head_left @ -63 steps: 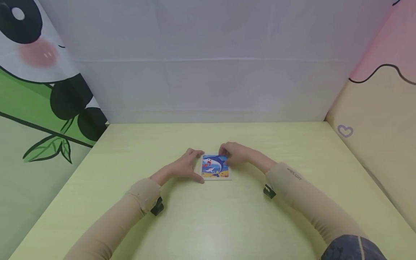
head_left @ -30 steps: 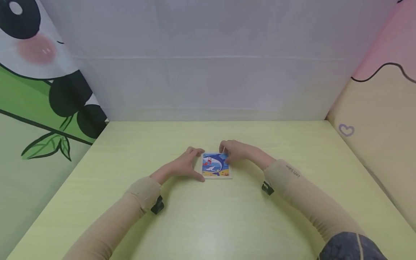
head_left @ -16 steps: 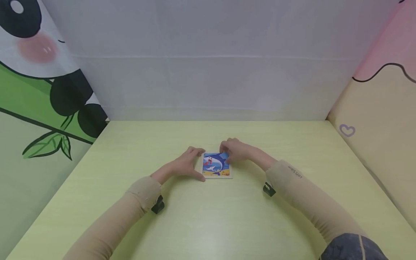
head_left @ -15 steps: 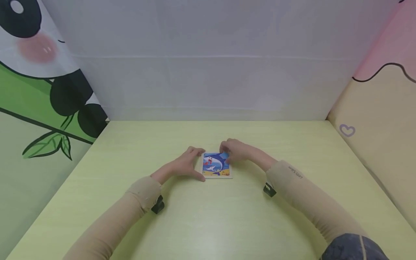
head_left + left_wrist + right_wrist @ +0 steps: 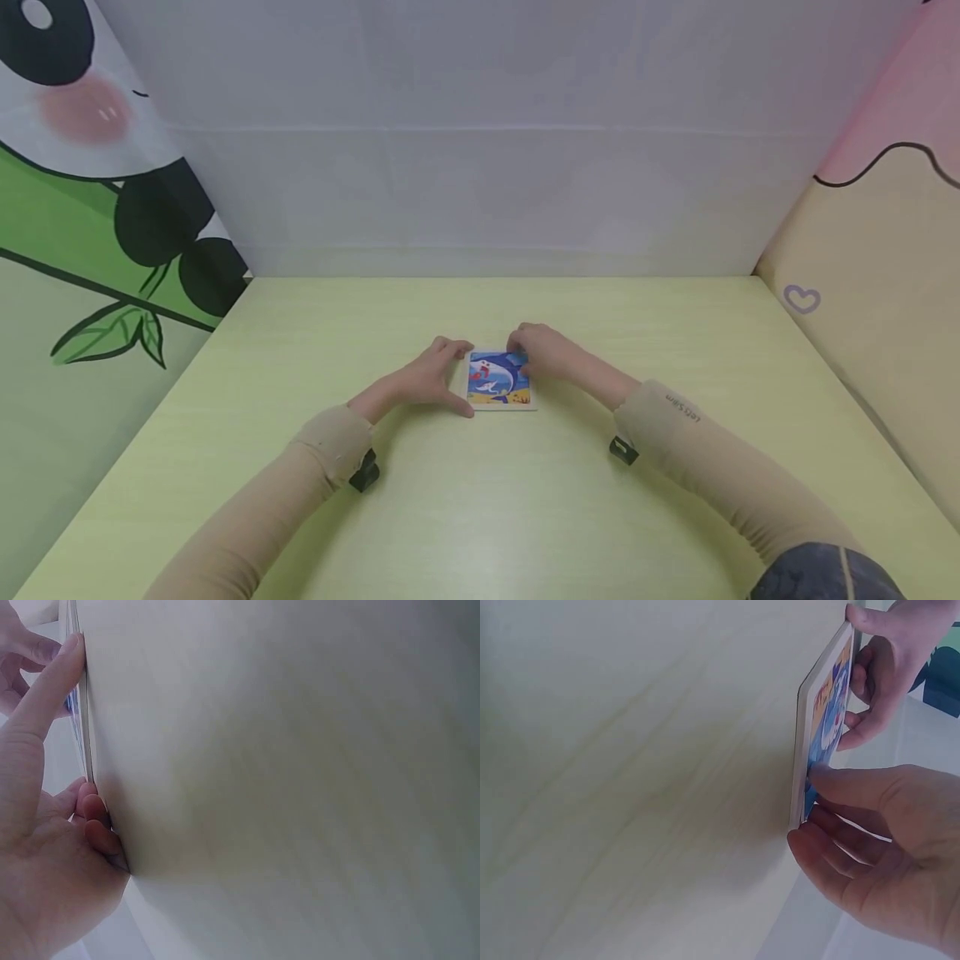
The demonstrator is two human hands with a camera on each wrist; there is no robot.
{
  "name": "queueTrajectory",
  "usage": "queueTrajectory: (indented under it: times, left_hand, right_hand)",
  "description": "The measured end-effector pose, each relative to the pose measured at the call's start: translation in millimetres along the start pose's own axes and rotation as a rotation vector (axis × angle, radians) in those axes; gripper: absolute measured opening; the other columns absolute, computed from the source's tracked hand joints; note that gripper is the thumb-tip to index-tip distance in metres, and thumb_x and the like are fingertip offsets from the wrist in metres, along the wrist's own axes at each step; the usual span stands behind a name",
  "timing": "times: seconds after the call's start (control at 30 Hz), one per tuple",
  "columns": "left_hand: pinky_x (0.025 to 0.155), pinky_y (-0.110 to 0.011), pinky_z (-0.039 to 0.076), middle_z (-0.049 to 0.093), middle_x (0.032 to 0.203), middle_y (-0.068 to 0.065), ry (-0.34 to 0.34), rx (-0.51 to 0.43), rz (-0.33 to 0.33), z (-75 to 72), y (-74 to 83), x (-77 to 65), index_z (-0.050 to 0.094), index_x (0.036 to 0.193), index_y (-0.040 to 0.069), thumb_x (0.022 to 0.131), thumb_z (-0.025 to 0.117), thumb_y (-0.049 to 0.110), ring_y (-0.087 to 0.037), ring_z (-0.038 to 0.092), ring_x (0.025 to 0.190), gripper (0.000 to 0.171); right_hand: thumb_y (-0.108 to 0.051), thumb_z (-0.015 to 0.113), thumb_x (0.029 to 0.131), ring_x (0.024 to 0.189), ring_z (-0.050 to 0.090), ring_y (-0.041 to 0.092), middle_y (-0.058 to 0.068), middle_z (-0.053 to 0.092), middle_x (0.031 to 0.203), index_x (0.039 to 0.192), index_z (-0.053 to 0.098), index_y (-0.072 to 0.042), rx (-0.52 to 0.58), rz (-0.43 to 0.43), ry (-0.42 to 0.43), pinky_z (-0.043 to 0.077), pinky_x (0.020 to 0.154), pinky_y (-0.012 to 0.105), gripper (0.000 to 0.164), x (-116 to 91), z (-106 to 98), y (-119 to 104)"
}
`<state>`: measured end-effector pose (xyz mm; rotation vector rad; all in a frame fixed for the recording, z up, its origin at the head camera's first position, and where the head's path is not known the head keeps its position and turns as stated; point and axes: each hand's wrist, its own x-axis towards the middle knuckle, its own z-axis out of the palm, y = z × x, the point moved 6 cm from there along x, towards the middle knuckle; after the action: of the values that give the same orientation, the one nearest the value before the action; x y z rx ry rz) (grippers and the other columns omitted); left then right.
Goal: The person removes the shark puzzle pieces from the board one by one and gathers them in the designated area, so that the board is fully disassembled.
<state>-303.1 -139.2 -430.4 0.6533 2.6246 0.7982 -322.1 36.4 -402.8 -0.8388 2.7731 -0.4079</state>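
Observation:
A small square jigsaw puzzle (image 5: 489,382) lies flat on the table, with a light frame around a picture of a blue-and-white whale. At its left side my left hand (image 5: 431,381) grips the frame, the thumb at the near corner and a finger at the far corner. My right hand (image 5: 549,350) is at the far right corner. In the right wrist view, its thumb rests on a blue puzzle piece (image 5: 815,759) there, and its curled fingers meet the far edge, pinching at the corner. The fingers partly hide that corner.
The pale yellow table (image 5: 465,500) stretches around the puzzle. A grey-white wall panel (image 5: 495,192) rises behind it. Printed panels stand on both sides, a cartoon one (image 5: 97,217) at the left and a pink-and-beige one (image 5: 885,250) at the right.
My right wrist and sleeve have shifted slightly toward me and the right-hand knuckles have tilted, while the fingers stay at the same corner. The left hand and the puzzle stay nearly still.

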Motion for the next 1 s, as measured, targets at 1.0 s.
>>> queueTrajectory:
  times: [1.0]
  left_hand:
    - [0.117,-0.052,0.034,0.038,0.142,-0.017,-0.004,-0.003,0.000,0.1,0.2,1.1,0.032,0.151,0.010,0.066,0.090,0.043,-0.031,0.043,0.131,0.109]
  right_hand:
    - [-0.002,0.069,0.088,0.115,0.060,0.029,0.015,0.065,0.121,0.126,0.066,-0.003,-0.034,-0.241,-0.090,0.050,0.103,0.042,0.038,6.3,-4.1,4.8]
